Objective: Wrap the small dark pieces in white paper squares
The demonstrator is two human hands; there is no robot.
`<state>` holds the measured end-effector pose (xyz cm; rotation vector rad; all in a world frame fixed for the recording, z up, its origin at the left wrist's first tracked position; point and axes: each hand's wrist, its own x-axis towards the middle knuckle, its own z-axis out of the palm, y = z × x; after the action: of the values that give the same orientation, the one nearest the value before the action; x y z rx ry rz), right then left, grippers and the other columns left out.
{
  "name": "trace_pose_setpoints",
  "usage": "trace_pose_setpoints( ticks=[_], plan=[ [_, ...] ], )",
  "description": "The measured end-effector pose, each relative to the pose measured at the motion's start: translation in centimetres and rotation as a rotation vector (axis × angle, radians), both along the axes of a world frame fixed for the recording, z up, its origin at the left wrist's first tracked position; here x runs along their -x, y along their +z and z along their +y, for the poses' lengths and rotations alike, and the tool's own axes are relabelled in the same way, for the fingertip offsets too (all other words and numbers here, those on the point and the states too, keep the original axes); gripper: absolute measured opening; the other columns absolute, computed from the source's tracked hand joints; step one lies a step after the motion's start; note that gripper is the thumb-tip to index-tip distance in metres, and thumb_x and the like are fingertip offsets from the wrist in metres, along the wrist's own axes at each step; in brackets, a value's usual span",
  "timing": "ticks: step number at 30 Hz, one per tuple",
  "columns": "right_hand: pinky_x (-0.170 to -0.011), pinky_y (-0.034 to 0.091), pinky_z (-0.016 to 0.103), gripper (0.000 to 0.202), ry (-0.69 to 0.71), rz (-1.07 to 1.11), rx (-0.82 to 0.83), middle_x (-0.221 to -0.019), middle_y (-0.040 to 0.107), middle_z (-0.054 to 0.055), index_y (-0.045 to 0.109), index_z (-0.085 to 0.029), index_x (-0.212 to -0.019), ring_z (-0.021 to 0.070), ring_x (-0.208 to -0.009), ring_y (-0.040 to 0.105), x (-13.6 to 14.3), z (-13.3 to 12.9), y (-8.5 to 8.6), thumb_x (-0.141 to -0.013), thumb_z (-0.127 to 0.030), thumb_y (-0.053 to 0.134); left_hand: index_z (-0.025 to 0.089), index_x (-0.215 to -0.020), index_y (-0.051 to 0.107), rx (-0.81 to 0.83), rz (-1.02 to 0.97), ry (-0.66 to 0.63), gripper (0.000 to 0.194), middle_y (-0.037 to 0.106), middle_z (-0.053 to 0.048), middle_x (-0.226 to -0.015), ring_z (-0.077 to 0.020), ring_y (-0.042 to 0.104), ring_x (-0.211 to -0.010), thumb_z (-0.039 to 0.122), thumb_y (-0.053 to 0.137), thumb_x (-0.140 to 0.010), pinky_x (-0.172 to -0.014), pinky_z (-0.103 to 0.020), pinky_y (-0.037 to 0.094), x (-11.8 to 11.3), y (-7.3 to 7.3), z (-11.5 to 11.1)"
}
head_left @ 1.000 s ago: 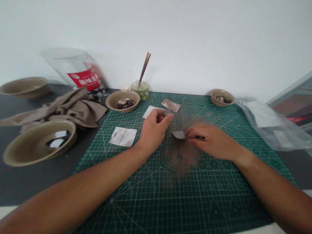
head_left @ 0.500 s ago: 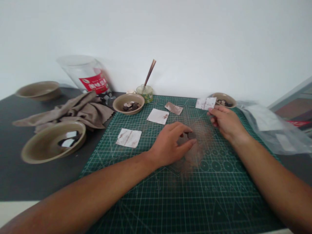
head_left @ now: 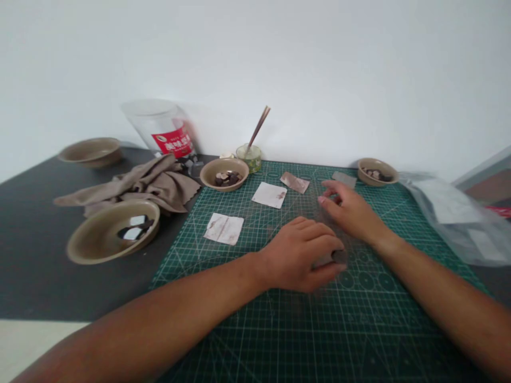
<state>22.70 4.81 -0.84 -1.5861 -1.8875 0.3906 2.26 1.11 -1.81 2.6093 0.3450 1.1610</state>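
My left hand (head_left: 301, 255) is curled over the middle of the green cutting mat (head_left: 239, 330), pinching a small dark piece (head_left: 339, 257) between thumb and fingers; most of it is hidden. Farther back, my right hand (head_left: 347, 207) has its thumb and fingers apart, holding nothing. Just behind it lies a grey square of what looks like sandpaper (head_left: 344, 179). Two white stained squares, one near (head_left: 269, 195) and one farther left (head_left: 224, 229), lie on the mat. A brownish square (head_left: 295, 182) rests behind them.
Bowls with dark and pale pieces stand at the back left (head_left: 224, 166) and back right (head_left: 377, 165). Another bowl (head_left: 91, 239) sits beside a brown cloth (head_left: 147, 186). Chopsticks (head_left: 259, 125) lean in a green cup (head_left: 252, 162). A plastic bag (head_left: 459, 218) lies right.
My right hand has let go of the paper square, which now lies grey side up on the mat, and moved nearer my left. My left hand has moved right and nearer, still pinching the dark piece.
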Motion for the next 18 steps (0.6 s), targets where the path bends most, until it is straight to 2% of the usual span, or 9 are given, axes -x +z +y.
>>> trace_pose_setpoints(
  ticks=[4, 8, 10, 13, 18],
  plan=[
    [-0.092, 0.048, 0.043, 0.043, 0.170, -0.198, -0.060, -0.114, 0.071, 0.012, 0.061, -0.016, -0.130, 0.0290, -0.102, 0.063, 2.5, 1.5, -0.3, -0.092, -0.035, 0.060, 0.017, -0.097, 0.064, -0.101, -0.062, -0.048, 0.020, 0.074, -0.005, -0.095, -0.0169, 0.068, -0.085, 0.036, 0.061, -0.094, -0.081, -0.032, 0.050, -0.2, 0.1, -0.3],
    [-0.108, 0.036, 0.047, 0.046, 0.293, -0.398, -0.085, -0.139, 0.062, 0.015, 0.054, -0.015, -0.139, 0.0316, -0.126, 0.055, 4.8, 3.7, 0.4, -0.097, -0.035, 0.054, 0.017, -0.097, 0.064, -0.154, -0.113, -0.041, 0.017, 0.075, -0.005, -0.096, -0.0166, 0.068, -0.084, 0.033, 0.062, -0.093, -0.081, -0.032, 0.052, -0.3, 0.3, -0.4],
    [-0.110, 0.033, 0.048, 0.049, 0.312, -0.476, -0.055, -0.139, 0.061, 0.018, 0.052, -0.012, -0.140, 0.0331, -0.126, 0.055, 5.8, 4.5, 1.0, -0.098, -0.038, 0.053, 0.016, -0.097, 0.064, -0.172, -0.134, -0.048, 0.017, 0.074, -0.006, -0.096, -0.0168, 0.068, -0.084, 0.032, 0.063, -0.092, -0.081, -0.032, 0.052, -0.4, 0.4, -0.3],
    [-0.105, 0.036, 0.050, 0.051, 0.333, -0.521, -0.009, -0.131, 0.064, 0.022, 0.058, -0.008, -0.131, 0.0374, -0.118, 0.058, 6.9, 5.4, 1.4, -0.092, -0.041, 0.062, 0.015, -0.098, 0.064, -0.190, -0.158, -0.054, 0.018, 0.074, -0.006, -0.095, -0.0174, 0.067, -0.083, 0.032, 0.064, -0.091, -0.080, -0.032, 0.053, -0.3, 0.5, -0.2],
    [-0.100, 0.040, 0.050, 0.053, 0.323, -0.514, 0.024, -0.124, 0.064, 0.026, 0.062, -0.006, -0.125, 0.0404, -0.116, 0.057, 8.1, 6.6, 1.3, -0.082, -0.036, 0.072, 0.018, -0.098, 0.065, -0.152, -0.105, -0.017, 0.019, 0.075, -0.006, -0.097, -0.0181, 0.068, -0.087, 0.036, 0.060, -0.093, -0.084, -0.033, 0.054, -0.1, 0.4, -0.3]
  ],
)
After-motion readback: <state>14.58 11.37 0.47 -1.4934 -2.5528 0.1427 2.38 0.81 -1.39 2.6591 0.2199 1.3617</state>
